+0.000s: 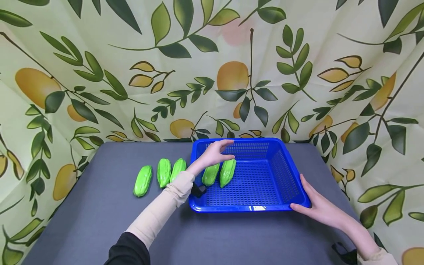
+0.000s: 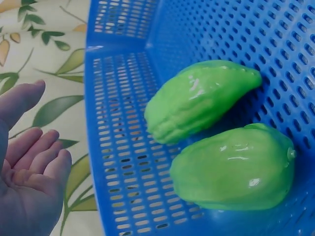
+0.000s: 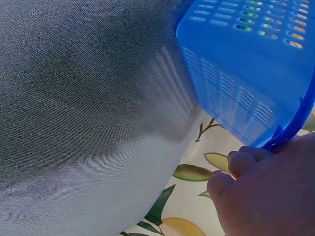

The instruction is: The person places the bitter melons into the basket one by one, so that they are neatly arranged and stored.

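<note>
Left hand (image 1: 215, 154) hangs over the blue basket (image 1: 225, 208), thumb spread from fingers; right hand (image 1: 319, 207) grips its near right corner. Two green gourds (image 1: 227, 173) inside, left side, lie roughly near-to-far, far ends leaning right. Left wrist cam catches one's tapered tip; right wrist gets outer basket walls instead.

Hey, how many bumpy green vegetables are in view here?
5: three green vegetables on the gray table, left of the blue basket, and two inside it, toward its left. The left sleeve may hide more.
</note>
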`<state>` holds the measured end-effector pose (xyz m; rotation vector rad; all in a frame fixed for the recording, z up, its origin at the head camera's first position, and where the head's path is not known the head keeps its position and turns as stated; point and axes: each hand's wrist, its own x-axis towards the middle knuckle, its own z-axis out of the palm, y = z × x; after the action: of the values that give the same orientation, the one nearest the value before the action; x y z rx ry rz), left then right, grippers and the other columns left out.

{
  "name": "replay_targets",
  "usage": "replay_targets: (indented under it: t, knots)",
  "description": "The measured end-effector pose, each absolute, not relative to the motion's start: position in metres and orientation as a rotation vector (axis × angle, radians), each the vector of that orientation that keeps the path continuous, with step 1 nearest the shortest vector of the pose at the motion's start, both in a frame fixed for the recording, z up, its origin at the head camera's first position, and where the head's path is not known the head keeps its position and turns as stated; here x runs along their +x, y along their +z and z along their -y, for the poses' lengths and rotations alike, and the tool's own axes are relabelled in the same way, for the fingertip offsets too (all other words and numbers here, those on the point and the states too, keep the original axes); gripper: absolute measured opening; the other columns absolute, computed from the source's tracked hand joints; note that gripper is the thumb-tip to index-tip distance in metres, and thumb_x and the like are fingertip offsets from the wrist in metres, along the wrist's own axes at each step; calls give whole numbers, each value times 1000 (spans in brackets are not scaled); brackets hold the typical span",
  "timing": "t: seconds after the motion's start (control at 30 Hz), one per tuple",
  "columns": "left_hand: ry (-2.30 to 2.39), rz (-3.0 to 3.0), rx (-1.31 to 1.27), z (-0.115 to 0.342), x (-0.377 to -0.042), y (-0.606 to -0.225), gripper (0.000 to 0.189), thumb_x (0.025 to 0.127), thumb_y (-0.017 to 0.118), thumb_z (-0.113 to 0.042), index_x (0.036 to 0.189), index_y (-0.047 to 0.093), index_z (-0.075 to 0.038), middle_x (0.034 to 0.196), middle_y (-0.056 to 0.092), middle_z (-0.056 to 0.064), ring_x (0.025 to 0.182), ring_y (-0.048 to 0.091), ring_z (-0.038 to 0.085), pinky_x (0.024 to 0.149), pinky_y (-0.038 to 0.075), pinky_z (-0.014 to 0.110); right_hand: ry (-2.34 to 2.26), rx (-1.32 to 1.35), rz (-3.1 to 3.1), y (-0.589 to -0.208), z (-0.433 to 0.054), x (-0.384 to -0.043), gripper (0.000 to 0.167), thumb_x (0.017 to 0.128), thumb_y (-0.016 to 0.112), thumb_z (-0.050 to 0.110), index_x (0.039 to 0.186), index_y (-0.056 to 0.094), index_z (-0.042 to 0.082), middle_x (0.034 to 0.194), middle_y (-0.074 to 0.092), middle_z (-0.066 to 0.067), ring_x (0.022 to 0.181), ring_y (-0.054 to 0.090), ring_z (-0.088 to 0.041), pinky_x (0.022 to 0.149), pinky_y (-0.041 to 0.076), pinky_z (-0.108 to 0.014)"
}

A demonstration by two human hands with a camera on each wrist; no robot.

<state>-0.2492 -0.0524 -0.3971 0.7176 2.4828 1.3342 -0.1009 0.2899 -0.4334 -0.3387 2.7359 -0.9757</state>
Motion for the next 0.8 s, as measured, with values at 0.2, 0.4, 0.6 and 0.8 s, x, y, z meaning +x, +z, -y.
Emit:
replay_targets:
  t: [0.2, 0.4, 0.6, 0.8]
  knots:
    - [1425, -2444, 752, 59, -245, -389, 60, 85, 70, -11, 139, 45, -1, 144, 47, 12, 136, 41, 24, 112, 35, 32, -978, -337, -2734, -432, -291, -101, 107, 86, 67, 38, 151, -13, 8, 154, 1, -34, 134, 17, -59, 96, 26, -74]
    - [1504, -2401, 740, 69, -242, -384, 60, 86, 70, -12, 140, 45, -5, 145, 46, 9, 138, 39, 21, 112, 35, 31, -959, -351, -2744, -433, -290, -101, 106, 87, 67, 36, 150, -12, 7, 153, 3, -35, 132, 21, -60, 95, 29, -74]
    - [1602, -2361, 755, 80, -241, -376, 61, 85, 70, -8, 139, 44, -2, 145, 46, 14, 137, 39, 26, 111, 35, 41, -932, -344, -2749, -433, -290, -101, 106, 87, 66, 37, 150, -13, 5, 152, 4, -36, 130, 23, -61, 95, 29, -73]
    - [1678, -2360, 717, 97, -237, -367, 61, 86, 69, -7, 140, 43, -2, 145, 45, 15, 138, 39, 26, 113, 33, 40, -946, -344, -2739, -432, -290, -100, 106, 88, 66, 38, 150, -13, 7, 153, 3, -35, 132, 21, -60, 95, 29, -73]
